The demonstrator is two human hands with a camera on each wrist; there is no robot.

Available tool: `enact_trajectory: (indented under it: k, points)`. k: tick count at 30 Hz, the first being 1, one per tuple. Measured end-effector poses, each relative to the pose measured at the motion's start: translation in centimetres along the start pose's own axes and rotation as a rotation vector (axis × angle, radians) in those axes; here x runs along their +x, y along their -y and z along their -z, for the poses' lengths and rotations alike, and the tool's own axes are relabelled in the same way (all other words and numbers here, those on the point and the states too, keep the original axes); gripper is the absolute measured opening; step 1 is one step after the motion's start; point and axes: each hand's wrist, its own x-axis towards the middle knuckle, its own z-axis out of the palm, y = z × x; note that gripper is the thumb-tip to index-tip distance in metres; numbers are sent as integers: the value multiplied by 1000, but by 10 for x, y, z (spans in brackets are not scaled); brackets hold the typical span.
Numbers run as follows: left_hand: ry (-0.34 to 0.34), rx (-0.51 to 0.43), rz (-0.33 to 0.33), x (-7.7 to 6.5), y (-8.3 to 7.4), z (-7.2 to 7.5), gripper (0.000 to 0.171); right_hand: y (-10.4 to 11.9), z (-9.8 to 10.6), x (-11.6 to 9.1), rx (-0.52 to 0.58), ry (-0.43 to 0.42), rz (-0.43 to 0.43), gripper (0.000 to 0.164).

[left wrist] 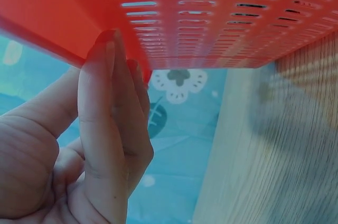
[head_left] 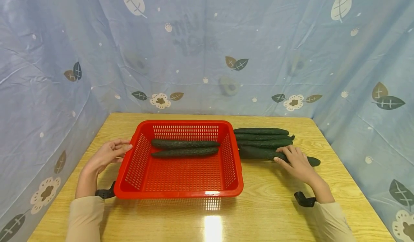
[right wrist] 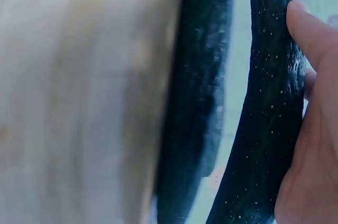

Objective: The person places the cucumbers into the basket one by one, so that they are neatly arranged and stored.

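A red plastic basket (head_left: 181, 194) with slotted walls stands on the table, with two dark green cucumbers (head_left: 185, 152) lying side by side in its back half. At the basket's left rim, my left hand (head_left: 108, 155) pinches the edge. The left wrist view shows its fingers (left wrist: 100, 113) under the rim against the red plastic, the thumb partly hidden behind. To the basket's right, my right hand (head_left: 295, 163) grips a long cucumber (right wrist: 274, 81) between thumb and fingers. In the right wrist view a gap separates it from the neighbouring cucumbers (right wrist: 198, 76).
Several more cucumbers (head_left: 263, 137) lie in a row right of the basket, their left ends close to its wall. The wooden table (head_left: 258, 213) ends at a blue patterned curtain (head_left: 207, 55) at the back and sides.
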Motion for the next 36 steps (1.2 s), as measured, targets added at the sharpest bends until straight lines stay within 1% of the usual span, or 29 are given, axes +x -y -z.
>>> enact_trajectory:
  k: [8,14,19,22,31,36]
  points:
    - [-16,3,-3,0,0,-1,59,8,22,10,-65,-28,-23,36]
    - [-13,-5,-12,1,2,-1,58,18,34,17,-91,-78,-11,35]
    - [-12,-1,-13,1,2,0,57,29,45,24,-92,-98,-18,37]
    - [-11,2,-12,1,1,0,57,35,48,30,-96,-102,-13,38]
    - [-6,17,-11,1,1,0,57,53,50,46,-93,-112,37,36]
    - [-7,22,-12,0,0,0,56,69,52,54,-90,-91,34,38]
